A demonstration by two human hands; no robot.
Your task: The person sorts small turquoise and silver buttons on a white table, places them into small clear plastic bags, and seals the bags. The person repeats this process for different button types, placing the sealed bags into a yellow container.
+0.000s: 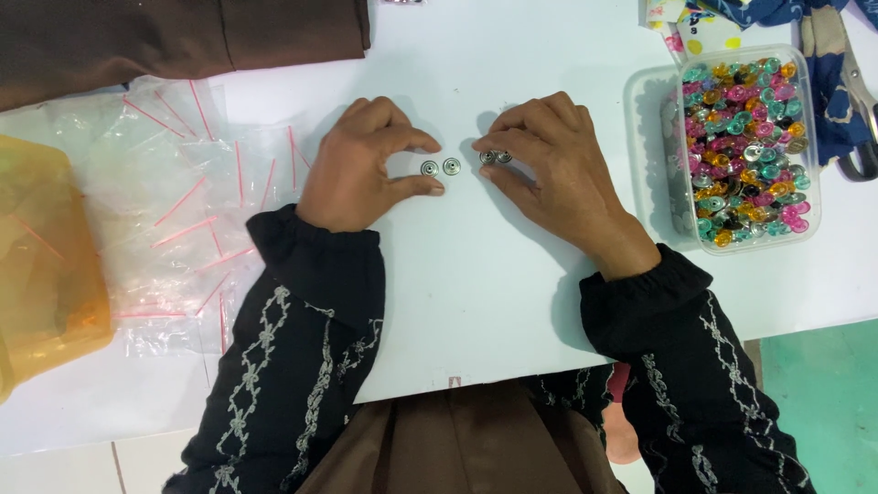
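Both hands rest on a white table (494,274). My left hand (361,165) lies with thumb and forefinger curved around two small round metal snap buttons (440,167) that lie flat side by side; the fingertips sit just beside them, not gripping. My right hand (549,165) has its thumb and forefinger pinched on two more small metal snap buttons (495,157), which rest on the table surface. Black embroidered sleeves cover both forearms.
A clear plastic box (748,151) full of colourful buttons stands at the right, its lid beside it. Scissors (855,101) lie on patterned cloth at the far right. Small clear zip bags (183,201) lie at the left by an orange plastic bag (41,265). Brown fabric (174,37) sits at the back.
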